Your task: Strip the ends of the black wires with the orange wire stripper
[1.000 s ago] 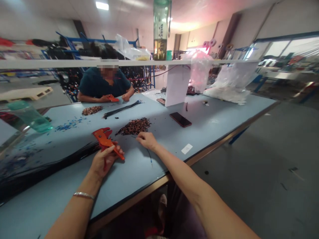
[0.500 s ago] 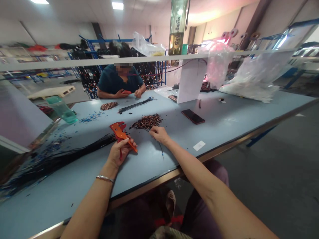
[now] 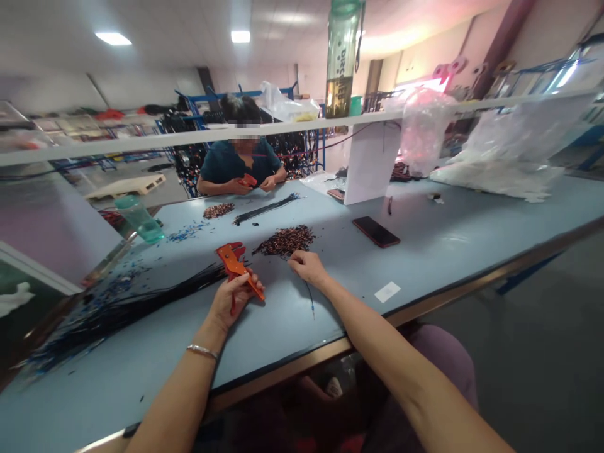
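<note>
My left hand is wrapped round the handles of an orange wire stripper, its jaws pointing up and away from me. My right hand pinches a thin black wire; the wire's blue-sleeved end hangs toward the table's near edge. Just beyond these fingers lies a heap of small dark and copper-coloured pieces. To the left, a long bundle of black wires stretches across the table, its right end passing behind the stripper.
Across the blue table sits a person with a red tool in hand. A phone and a white label lie to the right. A shelf carrying a bottle spans the table; another bottle leans at left.
My view has tilted up and shifted a little left, so everything sits lower and further right. Both hands keep their grips and have hardly moved over the table.
</note>
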Available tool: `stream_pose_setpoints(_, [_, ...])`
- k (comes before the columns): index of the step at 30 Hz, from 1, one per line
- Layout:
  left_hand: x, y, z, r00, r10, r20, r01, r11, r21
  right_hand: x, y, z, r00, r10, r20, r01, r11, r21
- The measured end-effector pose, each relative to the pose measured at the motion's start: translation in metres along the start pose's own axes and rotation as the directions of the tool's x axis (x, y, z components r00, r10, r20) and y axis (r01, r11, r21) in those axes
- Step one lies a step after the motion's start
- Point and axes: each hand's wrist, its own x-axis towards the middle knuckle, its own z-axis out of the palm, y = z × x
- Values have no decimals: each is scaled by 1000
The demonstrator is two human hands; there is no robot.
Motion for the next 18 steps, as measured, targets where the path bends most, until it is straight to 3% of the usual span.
stream_pose_setpoints(18, [-6,2,-3,997,-60,40,57,997,52,1,-6,7,998,70,-8,-69,993,95])
